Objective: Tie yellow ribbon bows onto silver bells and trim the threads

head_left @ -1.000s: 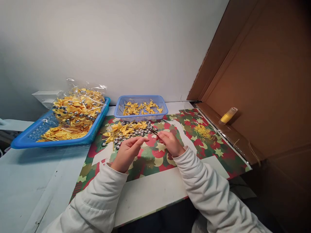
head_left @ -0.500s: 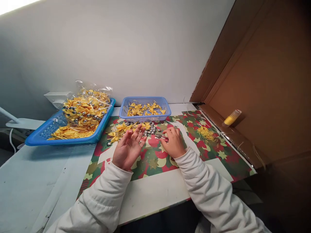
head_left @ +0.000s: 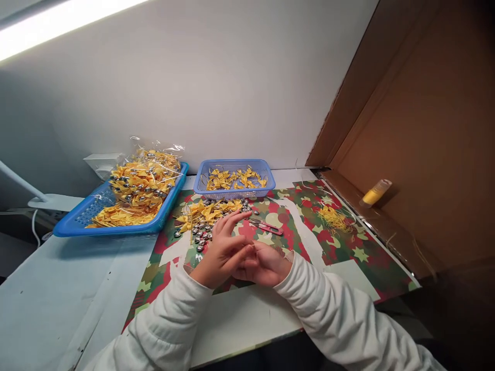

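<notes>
On the patterned mat (head_left: 340, 257), left hand (head_left: 222, 252) spread, touching right hand (head_left: 263, 264), loosely curled; beads (head_left: 201, 238) beyond the fingertips could scatter if brushed.

A small craft-assembly workstation: blue trays (head_left: 88, 216) of yellow ribbon bows (head_left: 145, 178) at centre left, loose silver bells (head_left: 201, 234) on the bench (head_left: 247, 314), cardboard wall (head_left: 425, 129) at right

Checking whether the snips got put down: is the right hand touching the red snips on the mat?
Apart. The head view shows the red snips lying on the mat beyond the right hand, patterned mat visible between them.
</notes>
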### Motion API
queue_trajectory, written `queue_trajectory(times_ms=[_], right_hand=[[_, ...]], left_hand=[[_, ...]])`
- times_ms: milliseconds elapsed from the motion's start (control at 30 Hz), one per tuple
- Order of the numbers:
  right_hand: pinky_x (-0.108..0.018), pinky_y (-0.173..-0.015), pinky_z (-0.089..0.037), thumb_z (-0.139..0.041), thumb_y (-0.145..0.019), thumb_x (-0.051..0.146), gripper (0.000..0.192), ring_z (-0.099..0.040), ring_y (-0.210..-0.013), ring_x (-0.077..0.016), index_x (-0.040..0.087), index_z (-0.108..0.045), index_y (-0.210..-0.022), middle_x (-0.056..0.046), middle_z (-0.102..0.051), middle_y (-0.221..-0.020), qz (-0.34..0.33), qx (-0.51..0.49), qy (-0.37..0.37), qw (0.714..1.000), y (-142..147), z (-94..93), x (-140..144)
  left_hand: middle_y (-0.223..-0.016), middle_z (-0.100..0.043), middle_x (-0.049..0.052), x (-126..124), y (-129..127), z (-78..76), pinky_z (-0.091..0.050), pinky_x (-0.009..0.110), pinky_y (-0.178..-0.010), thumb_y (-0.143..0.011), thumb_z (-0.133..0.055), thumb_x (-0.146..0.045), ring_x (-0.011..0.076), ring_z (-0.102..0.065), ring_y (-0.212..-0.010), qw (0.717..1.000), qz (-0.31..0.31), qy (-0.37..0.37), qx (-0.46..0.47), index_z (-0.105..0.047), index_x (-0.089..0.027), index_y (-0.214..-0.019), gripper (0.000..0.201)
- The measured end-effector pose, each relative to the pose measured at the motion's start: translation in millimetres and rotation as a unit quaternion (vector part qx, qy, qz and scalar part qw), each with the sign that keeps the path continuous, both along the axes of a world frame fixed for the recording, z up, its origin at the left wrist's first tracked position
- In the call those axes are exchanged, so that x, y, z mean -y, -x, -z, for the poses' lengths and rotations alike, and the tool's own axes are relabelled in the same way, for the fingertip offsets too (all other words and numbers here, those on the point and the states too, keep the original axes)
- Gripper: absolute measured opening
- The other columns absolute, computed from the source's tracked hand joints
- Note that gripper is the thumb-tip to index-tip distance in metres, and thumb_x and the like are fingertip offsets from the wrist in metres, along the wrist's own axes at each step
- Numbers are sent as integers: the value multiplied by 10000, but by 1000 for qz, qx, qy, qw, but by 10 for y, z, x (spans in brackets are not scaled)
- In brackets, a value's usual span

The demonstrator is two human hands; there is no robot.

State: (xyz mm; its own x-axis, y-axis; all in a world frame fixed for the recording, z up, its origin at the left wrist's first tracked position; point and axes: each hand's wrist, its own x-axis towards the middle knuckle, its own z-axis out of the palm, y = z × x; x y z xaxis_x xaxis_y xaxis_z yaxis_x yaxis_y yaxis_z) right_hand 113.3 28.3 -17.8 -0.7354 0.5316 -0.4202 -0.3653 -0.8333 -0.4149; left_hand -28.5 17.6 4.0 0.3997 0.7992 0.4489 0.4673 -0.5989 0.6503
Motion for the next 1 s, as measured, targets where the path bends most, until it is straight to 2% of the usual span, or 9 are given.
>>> queue_trajectory(times_ms=[100, 267, 400, 500, 567, 633, 733, 800, 1000], right_hand=[[-185, -625, -492, -519, -954, 258, 179, -620, -665, -76, 143, -653, -926, -15, -659, -796, 39, -28, 15, 999, -27, 25, -46], [-168, -467, -455, -665, -860, 230, 90, -597, -557, -75, 156, -669, -809, 10, -675, -700, 175, 11, 47, 983, -102, -1, -111], [-165, -572, -511, -799, -690, 149, 130, -617, -595, -68, 170, -699, -770, 23, -697, -681, 291, 51, -31, 955, -175, -78, -141], [-187, -628, -528, -830, -639, 203, 180, -613, -609, -67, 188, -720, -780, 16, -713, -729, 346, 84, -113, 928, -229, -105, -159], [-208, -641, -527, -808, -665, 268, 143, -596, -600, -64, 180, -712, -723, 3, -716, -780, 373, 119, -188, 901, -262, -112, -172], [-227, -636, -516, -763, -711, 318, 166, -579, -592, -63, 170, -692, -689, -7, -711, -827, 388, 159, -261, 869, -289, -127, -182], [-254, -647, -508, -688, -783, 338, 190, -585, -609, -89, 199, -670, -912, 16, -693, -758, 384, 182, -336, 841, -317, -188, -172], [-271, -657, -513, -657, -812, 339, 256, -597, -615, -107, 224, -601, -1034, 36, -680, -696, 359, 173, -367, 841, -339, -262, -145], [-281, -617, -503, -667, -795, 391, 220, -614, -610, -130, 198, -567, -828, -9, -691, -671, 250, 186, -436, 844, -471, -458, -139]], left_hand=[[-1478, -459, 54, -3, -9, 62, -171, 529, -1109, -897, -532, -306, 320, -335, -1331, 995, -6, -73, -69, -734, -263, -783, 236], [-1460, -476, 51, 29, -42, 109, -208, 519, -1100, -902, -551, -302, 289, -357, -1304, 983, -11, -138, -124, -723, -272, -779, 213], [-1452, -471, 60, 76, -74, 60, -277, 483, -1080, -905, -557, -301, 279, -394, -1289, 982, 20, -137, -125, -725, -257, -746, 235], [-1434, -476, 68, 46, -38, 17, -343, 438, -1061, -905, -533, -368, 269, -439, -1277, 993, 24, -92, -70, -745, -275, -870, 234], [-1360, -538, 86, -30, 38, 15, -393, 401, -1032, -918, -479, -374, 249, -498, -1228, 994, -74, -69, -51, -730, -250, -946, 282], [-1170, -646, 72, -139, 147, 40, -434, 351, -967, -907, -472, -342, 219, -574, -1102, 950, -287, -58, -110, -714, -234, -908, 265], [-1118, -647, 157, -297, 312, 107, -432, 441, -867, -871, -495, -295, 314, -563, -1041, 898, -412, -34, -147, -687, -141, -1019, 286], [-1070, -655, 184, -364, 384, 150, -416, 464, -803, -857, -508, -321, 359, -552, -1010, 873, -455, -13, -174, -688, -120, -1024, 317], [-983, -688, 158, -410, 401, 189, -364, 459, -786, -801, -588, -411, 375, -544, -981, 849, -479, 35, -220, -727, -158, -888, 302]])
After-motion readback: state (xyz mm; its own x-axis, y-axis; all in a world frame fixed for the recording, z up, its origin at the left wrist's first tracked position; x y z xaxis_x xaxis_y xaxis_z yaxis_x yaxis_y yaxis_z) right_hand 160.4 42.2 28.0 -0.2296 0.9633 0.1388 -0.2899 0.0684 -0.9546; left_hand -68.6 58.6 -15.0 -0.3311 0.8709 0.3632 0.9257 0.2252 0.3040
